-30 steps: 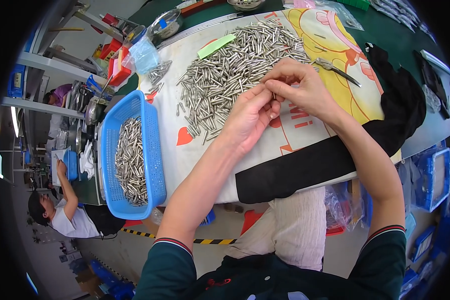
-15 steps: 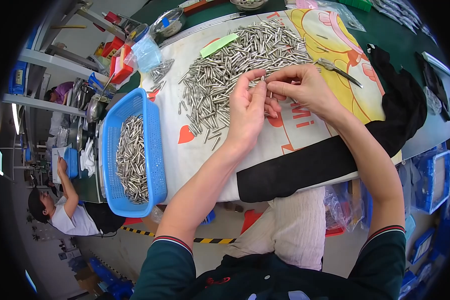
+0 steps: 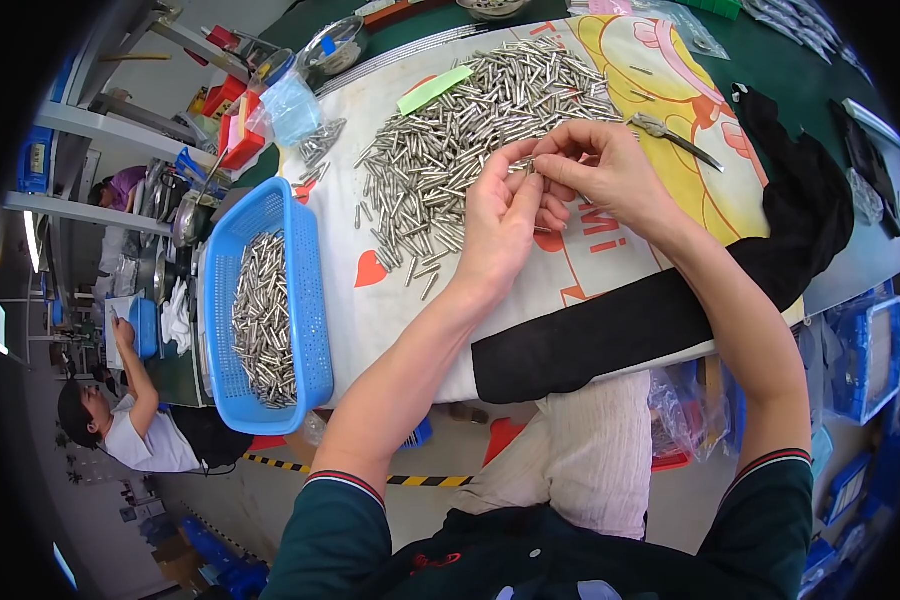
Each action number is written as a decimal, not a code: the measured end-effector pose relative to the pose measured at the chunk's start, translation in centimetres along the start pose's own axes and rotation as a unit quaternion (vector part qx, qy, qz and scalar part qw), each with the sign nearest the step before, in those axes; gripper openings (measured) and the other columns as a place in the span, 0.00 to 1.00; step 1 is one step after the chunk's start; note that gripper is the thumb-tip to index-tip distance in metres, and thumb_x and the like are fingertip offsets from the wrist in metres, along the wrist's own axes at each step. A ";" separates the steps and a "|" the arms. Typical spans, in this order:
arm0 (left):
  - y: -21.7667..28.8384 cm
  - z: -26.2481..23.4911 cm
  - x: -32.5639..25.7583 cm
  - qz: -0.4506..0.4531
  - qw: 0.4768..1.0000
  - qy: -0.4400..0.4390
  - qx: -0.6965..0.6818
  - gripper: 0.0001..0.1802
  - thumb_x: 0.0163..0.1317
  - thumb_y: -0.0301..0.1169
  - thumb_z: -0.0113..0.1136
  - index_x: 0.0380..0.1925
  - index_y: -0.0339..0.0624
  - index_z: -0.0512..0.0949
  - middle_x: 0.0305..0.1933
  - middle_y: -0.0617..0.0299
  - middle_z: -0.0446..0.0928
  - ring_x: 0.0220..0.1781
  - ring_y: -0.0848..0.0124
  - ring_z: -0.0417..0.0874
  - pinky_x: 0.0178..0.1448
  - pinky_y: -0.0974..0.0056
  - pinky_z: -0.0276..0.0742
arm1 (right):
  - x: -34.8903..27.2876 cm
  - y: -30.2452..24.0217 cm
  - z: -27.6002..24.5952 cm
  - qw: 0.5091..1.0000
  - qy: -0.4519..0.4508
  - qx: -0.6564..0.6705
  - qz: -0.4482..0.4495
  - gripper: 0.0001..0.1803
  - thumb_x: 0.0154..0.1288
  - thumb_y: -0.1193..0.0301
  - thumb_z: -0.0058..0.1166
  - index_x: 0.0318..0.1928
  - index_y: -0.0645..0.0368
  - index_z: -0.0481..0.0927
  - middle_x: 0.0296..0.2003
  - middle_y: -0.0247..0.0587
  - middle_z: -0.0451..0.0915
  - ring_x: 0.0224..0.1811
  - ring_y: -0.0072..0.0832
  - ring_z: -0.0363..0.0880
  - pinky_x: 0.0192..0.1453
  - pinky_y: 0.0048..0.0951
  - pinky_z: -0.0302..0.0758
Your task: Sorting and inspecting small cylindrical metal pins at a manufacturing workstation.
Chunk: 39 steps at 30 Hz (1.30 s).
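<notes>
My left hand (image 3: 505, 215) and my right hand (image 3: 602, 178) meet over the near right part of a big pile of small metal pins (image 3: 420, 170). Between their fingertips is a small metal pin (image 3: 525, 167), mostly covered by the fingers. Thumb and forefinger of each hand pinch at it. The pile lies on a white and yellow printed cloth (image 3: 345, 320), with a light green paper strip (image 3: 434, 91) on top. To the left, a blue plastic basket (image 3: 315, 330) holds many similar pins.
Pliers (image 3: 677, 141) lie right of the pile. A black sleeve-like cloth (image 3: 590, 350) runs along the table's near edge. Clear bags of pins (image 3: 320, 140) and a glass bowl (image 3: 335, 48) stand at the back left. Another person (image 3: 150, 430) works at far left.
My fingers have shifted slightly around the pin, and the right hand's fingers have curled closer over the left. The pile, basket and pliers stay as they were.
</notes>
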<state>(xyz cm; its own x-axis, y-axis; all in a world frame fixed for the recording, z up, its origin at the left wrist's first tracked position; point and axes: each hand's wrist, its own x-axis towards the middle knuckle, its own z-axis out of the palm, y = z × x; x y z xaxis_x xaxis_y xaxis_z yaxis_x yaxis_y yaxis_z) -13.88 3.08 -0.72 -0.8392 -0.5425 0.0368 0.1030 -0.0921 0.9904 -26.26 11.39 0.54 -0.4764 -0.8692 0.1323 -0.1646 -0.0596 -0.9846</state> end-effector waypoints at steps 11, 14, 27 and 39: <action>0.3 0.5 -0.3 -0.022 0.999 0.021 -0.025 0.14 0.71 0.28 0.41 0.51 0.31 0.66 0.31 0.59 0.77 0.31 0.77 0.78 0.39 0.72 0.77 | -0.2 0.7 0.4 0.962 0.084 -0.173 -0.194 0.07 0.52 0.72 0.58 0.31 0.63 0.79 0.24 0.39 0.78 0.24 0.27 0.77 0.29 0.26 0.74; 0.2 0.4 -0.3 -0.024 0.999 0.019 -0.033 0.13 0.71 0.28 0.42 0.50 0.31 0.66 0.31 0.59 0.77 0.31 0.77 0.78 0.39 0.72 0.77 | -0.3 0.6 0.4 0.958 0.084 -0.183 -0.202 0.07 0.52 0.73 0.59 0.31 0.63 0.79 0.24 0.39 0.78 0.24 0.28 0.77 0.29 0.26 0.74; 0.2 0.3 -0.3 -0.027 0.997 0.017 -0.067 0.12 0.71 0.30 0.42 0.49 0.34 0.67 0.32 0.59 0.78 0.32 0.76 0.79 0.39 0.72 0.76 | -0.3 0.8 0.6 0.968 0.101 -0.149 -0.174 0.08 0.53 0.71 0.62 0.33 0.62 0.80 0.22 0.37 0.80 0.22 0.21 0.77 0.27 0.23 0.74; -0.2 0.4 -0.3 -0.016 0.995 0.015 -0.100 0.10 0.71 0.29 0.41 0.47 0.36 0.67 0.33 0.58 0.79 0.34 0.75 0.80 0.38 0.73 0.76 | -0.5 0.7 0.8 0.971 0.124 -0.123 -0.165 0.09 0.53 0.70 0.64 0.30 0.61 0.81 0.21 0.36 0.80 0.21 0.20 0.76 0.26 0.22 0.73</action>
<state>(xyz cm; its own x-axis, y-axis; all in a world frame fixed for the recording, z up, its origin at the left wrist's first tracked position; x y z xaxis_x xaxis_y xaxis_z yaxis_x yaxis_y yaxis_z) -13.80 3.58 -0.86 -0.8278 -0.5610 -0.0012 0.1831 -0.2723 0.9446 -25.46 11.36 -0.33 -0.5514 -0.6756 0.4894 -0.5300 -0.1693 -0.8309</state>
